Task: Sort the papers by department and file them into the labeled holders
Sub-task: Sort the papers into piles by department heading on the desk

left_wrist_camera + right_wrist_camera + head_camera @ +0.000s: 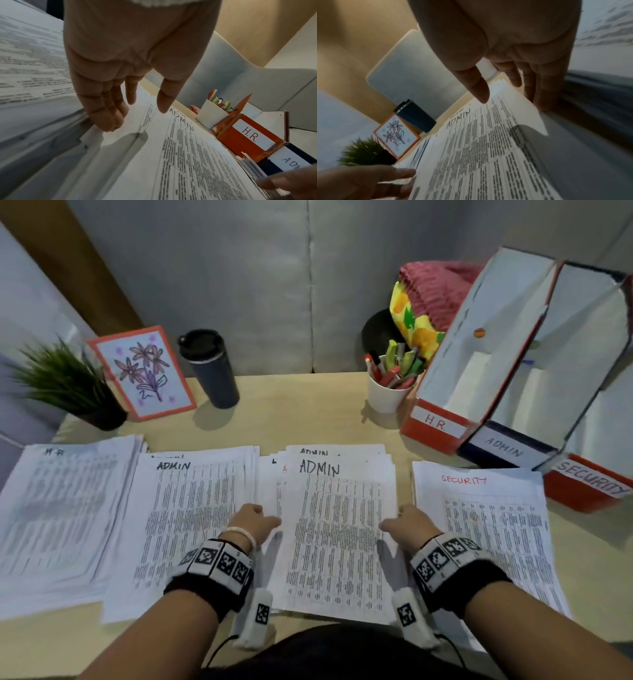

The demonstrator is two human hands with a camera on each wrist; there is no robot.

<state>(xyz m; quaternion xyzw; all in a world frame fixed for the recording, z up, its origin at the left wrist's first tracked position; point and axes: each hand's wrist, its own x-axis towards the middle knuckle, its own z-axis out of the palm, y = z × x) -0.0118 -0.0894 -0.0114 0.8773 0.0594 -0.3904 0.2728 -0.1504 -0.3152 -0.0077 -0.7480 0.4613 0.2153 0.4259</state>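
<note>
Four paper piles lie across the desk: an H.R. pile (61, 508), an ADMIN pile (185, 525), a mixed middle pile (335, 535) with an ADMIN sheet (188, 155) on top, and a SECURITY pile (486, 525). My left hand (263, 518) stands at the middle pile's left edge, with straight fingers (109, 121) touching that edge and the thumb hovering over the sheet. My right hand (394, 522) flanks the right edge, where its fingers (539, 100) touch the slightly raised sheet edge. The H.R. holder (438, 424), ADMIN holder (503, 448) and SECURITY holder (589, 481) stand at the right and look empty.
Along the back of the desk stand a potted plant (65, 381), a flower card (144, 371), a dark tumbler (209, 368) and a white cup of pens (390, 392). A pink and yellow cloth (428, 302) sits behind the cup. A bare strip of desk (308, 412) separates piles from these.
</note>
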